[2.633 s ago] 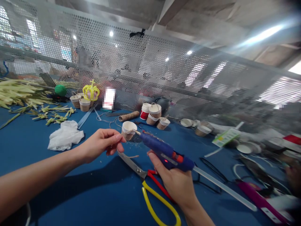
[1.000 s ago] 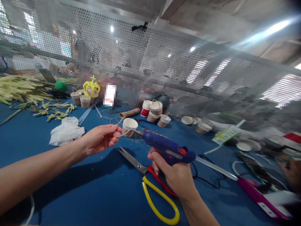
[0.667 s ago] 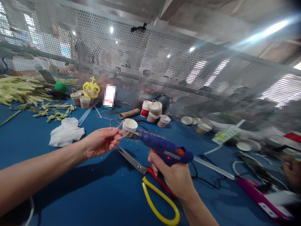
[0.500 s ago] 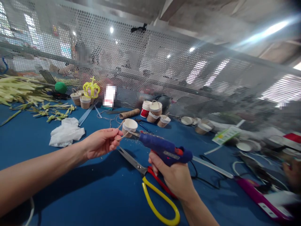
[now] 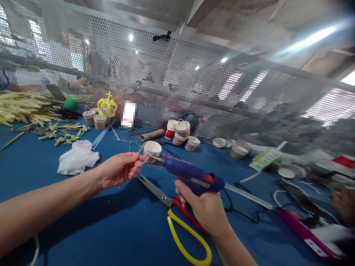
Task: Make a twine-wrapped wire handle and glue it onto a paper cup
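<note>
My left hand [image 5: 120,169] pinches a thin brown cord [image 5: 144,160] between thumb and fingers. Wrapped round the handle of a blue glue gun [image 5: 191,173] is my right hand [image 5: 203,201]. The gun's metal nozzle points left, close to the cord and in front of a small cup [image 5: 152,148] with a white rim and brown wrapping. A clear glue stick [image 5: 249,195] sticks out of the gun's back. Scissors [image 5: 166,201] with one yellow and one red handle lie on the blue table [image 5: 111,229], below both hands.
Behind stand more cups [image 5: 183,127], a roll of twine [image 5: 152,135] and a perforated metal screen [image 5: 138,66]. White cloth [image 5: 77,157] and plant strips [image 5: 24,105] lie left. A purple power strip [image 5: 307,234] is at the right, near another person's blurred hand [image 5: 344,201].
The view has shifted slightly. My hands keep nearly the same pose, with the cord still in the left and the glue gun still in the right.
</note>
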Motion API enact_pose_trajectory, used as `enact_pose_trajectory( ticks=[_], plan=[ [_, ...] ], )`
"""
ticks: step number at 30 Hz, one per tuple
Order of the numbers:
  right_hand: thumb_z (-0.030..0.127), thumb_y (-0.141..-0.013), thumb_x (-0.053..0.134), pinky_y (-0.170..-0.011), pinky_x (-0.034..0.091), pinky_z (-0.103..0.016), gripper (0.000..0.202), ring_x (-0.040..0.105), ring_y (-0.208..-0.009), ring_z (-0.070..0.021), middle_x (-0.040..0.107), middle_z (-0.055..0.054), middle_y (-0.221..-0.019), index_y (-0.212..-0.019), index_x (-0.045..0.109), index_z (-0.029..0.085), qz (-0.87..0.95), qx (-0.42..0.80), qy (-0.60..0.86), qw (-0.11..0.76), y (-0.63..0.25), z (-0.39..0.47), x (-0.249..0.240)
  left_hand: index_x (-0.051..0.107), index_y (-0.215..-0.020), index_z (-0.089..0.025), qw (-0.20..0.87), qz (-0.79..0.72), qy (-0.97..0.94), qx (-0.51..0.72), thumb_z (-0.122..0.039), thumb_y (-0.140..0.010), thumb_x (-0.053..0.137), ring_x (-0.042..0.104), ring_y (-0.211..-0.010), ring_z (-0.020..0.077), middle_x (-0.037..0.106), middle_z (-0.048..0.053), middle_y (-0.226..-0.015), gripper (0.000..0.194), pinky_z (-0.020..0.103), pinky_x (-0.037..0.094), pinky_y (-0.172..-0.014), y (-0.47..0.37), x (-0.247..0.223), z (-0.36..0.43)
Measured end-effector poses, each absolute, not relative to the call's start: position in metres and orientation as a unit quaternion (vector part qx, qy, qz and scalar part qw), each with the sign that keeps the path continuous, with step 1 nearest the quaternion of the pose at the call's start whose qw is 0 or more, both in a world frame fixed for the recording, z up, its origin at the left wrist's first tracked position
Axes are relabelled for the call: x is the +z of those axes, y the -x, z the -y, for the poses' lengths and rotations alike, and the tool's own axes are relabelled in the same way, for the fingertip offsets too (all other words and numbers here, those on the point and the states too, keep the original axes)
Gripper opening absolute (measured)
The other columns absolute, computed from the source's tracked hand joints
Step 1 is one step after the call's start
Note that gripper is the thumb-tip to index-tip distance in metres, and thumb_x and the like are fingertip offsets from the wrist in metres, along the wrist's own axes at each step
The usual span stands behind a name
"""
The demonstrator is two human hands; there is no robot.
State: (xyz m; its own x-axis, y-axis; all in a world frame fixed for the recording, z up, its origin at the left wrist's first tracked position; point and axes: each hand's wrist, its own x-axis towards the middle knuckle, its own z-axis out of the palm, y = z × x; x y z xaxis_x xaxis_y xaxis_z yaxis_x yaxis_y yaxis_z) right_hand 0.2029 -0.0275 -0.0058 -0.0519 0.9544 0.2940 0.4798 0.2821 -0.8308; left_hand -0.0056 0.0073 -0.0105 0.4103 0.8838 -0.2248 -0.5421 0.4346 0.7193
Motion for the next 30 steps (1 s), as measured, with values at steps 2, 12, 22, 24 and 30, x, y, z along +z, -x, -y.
enact_pose_trajectory(
  ticks=[2, 12, 22, 24, 30],
  plan=[
    [0.041, -0.069, 0.056, -0.043, 0.044, -0.024, 0.032, 0.049, -0.038, -0.0114, 0.051, 0.0, -0.04, -0.05, 0.054, 0.016, 0.668, 0.273, 0.535, 0.44, -0.2022, 0.0282, -0.0055, 0.055, -0.073, -0.008, 0.791, -0.303, -0.283, 0.451, -0.011, -0.085, 0.037, 0.047, -0.039, 0.0033, 0.051, 0.0, -0.053, 0.021, 0.01, 0.037, -0.036, 0.0056, -0.0105, -0.0071],
    [0.042, -0.071, 0.056, -0.045, 0.043, -0.024, 0.034, 0.047, -0.038, -0.0104, 0.049, 0.001, -0.041, -0.049, 0.052, 0.017, 0.661, 0.267, 0.532, 0.456, -0.2024, 0.0282, -0.0097, 0.054, -0.072, -0.008, 0.786, -0.312, -0.287, 0.45, -0.01, -0.086, 0.035, 0.047, -0.039, 0.0032, 0.051, 0.0, -0.052, 0.024, 0.01, 0.037, -0.035, 0.0036, -0.0079, -0.0068],
    [0.042, -0.07, 0.056, -0.045, 0.044, -0.024, 0.037, 0.048, -0.038, -0.0108, 0.049, 0.001, -0.038, -0.043, 0.05, 0.017, 0.659, 0.24, 0.539, 0.468, -0.2011, 0.0289, -0.0098, 0.054, -0.073, -0.008, 0.787, -0.301, -0.296, 0.449, -0.011, -0.086, 0.036, 0.046, -0.039, 0.0033, 0.05, 0.0, -0.053, 0.022, 0.01, 0.037, -0.036, 0.0049, -0.0123, -0.0086],
    [0.043, -0.069, 0.056, -0.045, 0.044, -0.023, 0.037, 0.048, -0.037, -0.0107, 0.05, 0.001, -0.038, -0.043, 0.05, 0.017, 0.659, 0.249, 0.54, 0.461, -0.2009, 0.0288, -0.0089, 0.054, -0.073, -0.009, 0.785, -0.3, -0.302, 0.45, -0.012, -0.086, 0.035, 0.045, -0.039, 0.0035, 0.05, 0.0, -0.052, 0.022, 0.011, 0.037, -0.035, 0.0049, -0.0128, -0.0087],
    [0.04, -0.069, 0.056, -0.045, 0.043, -0.022, 0.034, 0.047, -0.037, -0.0098, 0.048, 0.002, -0.038, -0.045, 0.051, 0.017, 0.645, 0.253, 0.545, 0.473, -0.1999, 0.0296, -0.0066, 0.054, -0.073, -0.009, 0.784, -0.302, -0.302, 0.451, -0.012, -0.086, 0.035, 0.045, -0.038, 0.0037, 0.049, 0.0, -0.052, 0.023, 0.011, 0.036, -0.035, 0.005, -0.0125, -0.0077]
  ],
)
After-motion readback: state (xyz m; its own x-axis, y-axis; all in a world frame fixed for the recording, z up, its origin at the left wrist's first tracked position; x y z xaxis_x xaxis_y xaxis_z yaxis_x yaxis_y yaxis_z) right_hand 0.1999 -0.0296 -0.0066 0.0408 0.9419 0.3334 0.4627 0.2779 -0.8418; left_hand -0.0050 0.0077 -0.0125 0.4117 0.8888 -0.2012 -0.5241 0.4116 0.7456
